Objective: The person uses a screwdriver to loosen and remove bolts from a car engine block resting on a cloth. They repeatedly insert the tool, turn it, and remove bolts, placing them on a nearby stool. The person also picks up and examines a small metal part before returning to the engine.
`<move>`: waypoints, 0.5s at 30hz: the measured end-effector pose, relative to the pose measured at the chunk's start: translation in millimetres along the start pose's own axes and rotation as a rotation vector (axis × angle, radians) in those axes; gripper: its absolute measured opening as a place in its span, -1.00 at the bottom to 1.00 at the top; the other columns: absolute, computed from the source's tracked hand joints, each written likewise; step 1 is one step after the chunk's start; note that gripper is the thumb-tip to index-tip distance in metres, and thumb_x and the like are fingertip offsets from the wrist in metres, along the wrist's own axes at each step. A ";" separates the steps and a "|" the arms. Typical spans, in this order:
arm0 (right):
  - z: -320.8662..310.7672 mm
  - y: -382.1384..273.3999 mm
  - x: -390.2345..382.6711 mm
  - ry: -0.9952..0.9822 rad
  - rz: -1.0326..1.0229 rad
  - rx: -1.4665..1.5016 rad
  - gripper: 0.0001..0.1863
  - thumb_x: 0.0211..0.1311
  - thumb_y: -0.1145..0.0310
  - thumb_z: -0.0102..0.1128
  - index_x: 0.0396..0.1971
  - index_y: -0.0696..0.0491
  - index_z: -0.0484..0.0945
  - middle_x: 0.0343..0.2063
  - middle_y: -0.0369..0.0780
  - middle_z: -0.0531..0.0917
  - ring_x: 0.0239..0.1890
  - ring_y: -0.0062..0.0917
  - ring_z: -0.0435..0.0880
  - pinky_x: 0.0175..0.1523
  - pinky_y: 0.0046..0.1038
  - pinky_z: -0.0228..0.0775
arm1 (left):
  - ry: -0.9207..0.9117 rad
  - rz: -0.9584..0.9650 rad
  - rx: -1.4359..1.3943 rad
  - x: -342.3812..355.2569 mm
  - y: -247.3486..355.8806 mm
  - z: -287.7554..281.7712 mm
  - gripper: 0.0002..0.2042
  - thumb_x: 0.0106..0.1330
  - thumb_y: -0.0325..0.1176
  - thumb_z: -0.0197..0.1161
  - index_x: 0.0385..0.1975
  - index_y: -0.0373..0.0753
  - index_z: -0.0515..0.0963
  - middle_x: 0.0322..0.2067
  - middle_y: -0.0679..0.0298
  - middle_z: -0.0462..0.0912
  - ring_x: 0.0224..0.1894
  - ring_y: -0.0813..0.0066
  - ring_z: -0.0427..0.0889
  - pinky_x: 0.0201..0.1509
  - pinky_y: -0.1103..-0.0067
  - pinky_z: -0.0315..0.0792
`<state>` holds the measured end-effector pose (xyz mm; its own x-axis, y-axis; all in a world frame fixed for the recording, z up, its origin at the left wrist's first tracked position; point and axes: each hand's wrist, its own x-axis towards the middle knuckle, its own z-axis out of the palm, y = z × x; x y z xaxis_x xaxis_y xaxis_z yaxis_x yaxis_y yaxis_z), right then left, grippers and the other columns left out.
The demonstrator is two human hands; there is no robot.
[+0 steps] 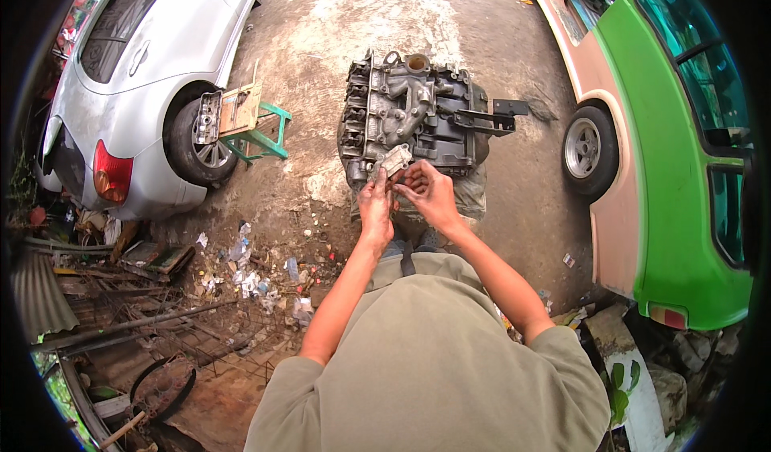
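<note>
Right in front of me stands a greasy car engine [414, 118] with a grey metal manifold across its top. Just over its near edge, my left hand [377, 204] is closed on a small pale metal engine part [394, 161], roughly rectangular, held tilted up between thumb and fingers. Beside it, my right hand [429, 192] has its fingers curled and pinched close to the part's lower right side. Whatever lies between those fingertips is too small to make out.
A silver car [152, 74] stands at the left, a green and tan vehicle [642, 130] at the right. A green stool [269, 134] with a wooden top holds another metal part [209, 118]. Litter [249, 279] and scrap [152, 315] cover the ground at lower left.
</note>
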<state>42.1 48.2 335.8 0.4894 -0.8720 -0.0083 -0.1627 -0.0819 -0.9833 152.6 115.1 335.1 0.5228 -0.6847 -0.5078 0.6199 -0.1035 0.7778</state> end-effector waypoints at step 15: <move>16.9 9.5 -6.0 0.091 0.084 0.041 -0.78 0.07 0.57 0.41 -0.27 0.20 0.60 -0.44 -0.24 0.73 -0.38 -0.68 0.70 -0.24 -0.56 0.60 | 0.037 -0.066 0.028 -1.6 -23.0 -11.4 -0.74 0.43 -0.07 0.23 -0.35 -0.13 0.55 -0.66 0.54 0.31 -0.65 0.75 0.20 -0.58 0.64 0.15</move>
<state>52.0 60.8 323.4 0.3953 -0.9154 -0.0758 -0.1633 0.0111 -0.9865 144.1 126.8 313.8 0.5031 -0.6486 -0.5711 0.6372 -0.1681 0.7522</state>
